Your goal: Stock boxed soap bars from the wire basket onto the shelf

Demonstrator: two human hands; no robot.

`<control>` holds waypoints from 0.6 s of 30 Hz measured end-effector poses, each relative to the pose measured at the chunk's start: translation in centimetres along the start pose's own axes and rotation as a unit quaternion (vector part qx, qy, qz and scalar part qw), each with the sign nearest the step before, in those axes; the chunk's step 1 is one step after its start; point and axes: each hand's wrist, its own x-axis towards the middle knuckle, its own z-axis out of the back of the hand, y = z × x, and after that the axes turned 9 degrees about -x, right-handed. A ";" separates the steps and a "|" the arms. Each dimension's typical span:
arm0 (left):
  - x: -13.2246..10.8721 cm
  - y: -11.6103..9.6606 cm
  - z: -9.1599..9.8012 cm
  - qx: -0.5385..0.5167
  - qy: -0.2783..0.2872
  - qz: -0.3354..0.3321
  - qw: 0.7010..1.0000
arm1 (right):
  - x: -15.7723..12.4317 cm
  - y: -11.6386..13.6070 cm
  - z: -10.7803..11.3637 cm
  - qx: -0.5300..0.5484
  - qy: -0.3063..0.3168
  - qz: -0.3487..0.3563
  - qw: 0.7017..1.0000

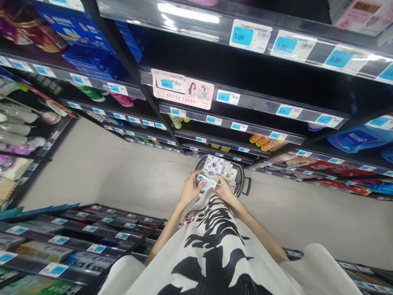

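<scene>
Low in front of my body, my left hand (191,188) and my right hand (225,189) grip a small white box (207,182) with blue and green print from its two ends. It looks like a boxed bar of soap, though the print is too small to read. Just beyond and beneath it, a dark round basket (240,175) with a side handle stands on the floor. Several similar white-and-blue boxes (220,164) are heaped inside the basket. The held box hides part of the heap and the basket's near rim.
A tall store shelf (247,73) with price tags rises ahead; orange bottles (268,142) and blue detergent bottles (359,137) sit on it. Behind me is another shelf of boxed goods (46,251). Grey floor (136,174) runs between them. Hanging packages (4,121) line the left.
</scene>
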 end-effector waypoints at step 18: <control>-0.5 2.1 1.7 -0.124 -0.119 0.110 0.979 | -2.7 1.0 -1.3 -0.213 -0.025 0.254 0.943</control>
